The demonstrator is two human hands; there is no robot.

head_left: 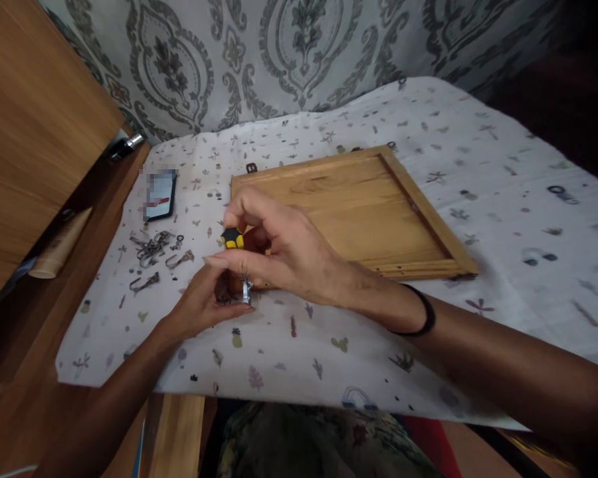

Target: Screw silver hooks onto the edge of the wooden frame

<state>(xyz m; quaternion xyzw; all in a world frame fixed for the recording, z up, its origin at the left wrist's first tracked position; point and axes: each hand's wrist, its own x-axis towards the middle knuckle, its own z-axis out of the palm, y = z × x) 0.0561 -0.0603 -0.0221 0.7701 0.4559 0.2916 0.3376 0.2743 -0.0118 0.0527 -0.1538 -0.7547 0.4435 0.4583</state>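
Observation:
My right hand [292,252] grips a short screwdriver [232,239] by its black and yellow handle, with the shaft mostly hidden behind the fingers. Just below it, my left hand [197,305] is closed around a small shiny metal hook [247,292] at the near left corner of a framed wooden board [349,219]. Whether the screwdriver's tip meets a screw there is hidden. Small dark metal fittings [252,168] stick out along the board's far edge. Left of my hands lie a pile of metal hooks [152,249] and two separate hooks [144,282].
A phone [160,194] lies behind the hook pile on the white patterned cloth [289,358]. Wooden furniture [44,99] borders the left side, with a rolled tan object [60,245] beside it. A grey patterned curtain [239,66] hangs behind the board.

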